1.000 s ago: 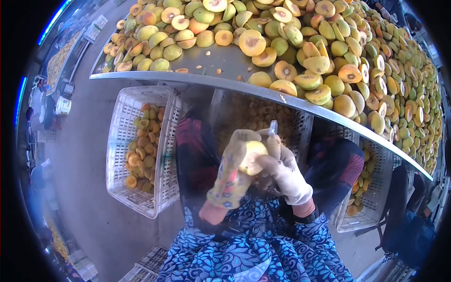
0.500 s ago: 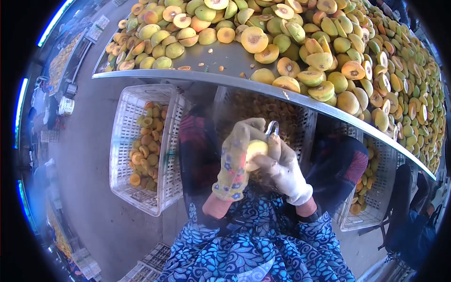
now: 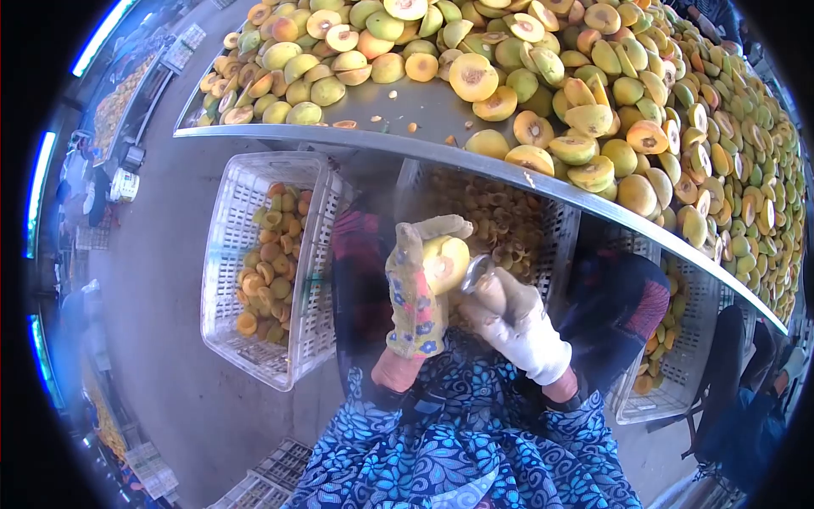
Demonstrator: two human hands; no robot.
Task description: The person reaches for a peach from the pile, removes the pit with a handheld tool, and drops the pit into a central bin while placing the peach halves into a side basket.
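My left hand point(image 3: 413, 293), in a flower-patterned glove, is closed around a peach half point(image 3: 444, 261) with its cut face turned toward the right hand. In my right hand point(image 3: 521, 329), gloved in white, a pitting spoon point(image 3: 476, 273) with a curved shiny metal head is gripped between thumb and fingers. The metal head sits right at the peach half's right edge. Both hands are above my lap, in front of a crate of brownish pits and scraps point(image 3: 500, 216).
A metal table point(image 3: 386, 110) heaped with peach halves point(image 3: 593, 119) spans the top and right. A white crate point(image 3: 222, 280) of hollowed halves stands left, another crate point(image 3: 682, 365) right. Another person point(image 3: 746, 407) sits at far right. More worktables line the left.
The hands have moved apart. My left hand has turned the peach half and shifted slightly left, while the right hand has drawn the spoon down to its right edge.
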